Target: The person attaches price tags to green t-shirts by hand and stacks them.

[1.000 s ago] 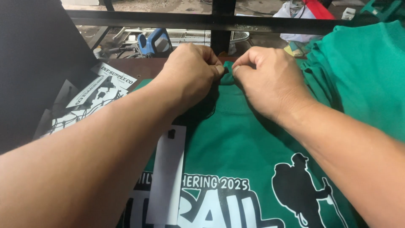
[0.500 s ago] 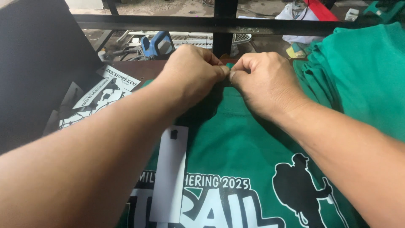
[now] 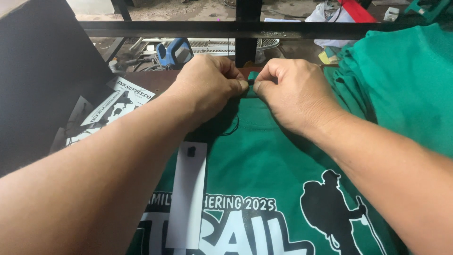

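Both grips pinched collar edge [image 3: 251, 81] of green T-shirt [image 3: 264, 160], thumb tips nearly touching; over last second hands crept closer together on collar, shirt stayed flat on worktop [image 3: 151, 81], print facing up; left hand [image 3: 207, 87] knuckles up, forearm running to 7 o'clock; right hand [image 3: 295, 92] likewise, forearm to 5 o'clock; white strip [image 3: 188, 193] lay at 7 o'clock of grips; green shirt pile [image 3: 406, 75] at 3 o'clock.

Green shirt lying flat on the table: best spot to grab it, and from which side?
Probably the collar edge of the green shirt, from above at the far end. The body lies flat and gives no purchase; the collar forms a raised fold, where the left hand and right hand pinch it.
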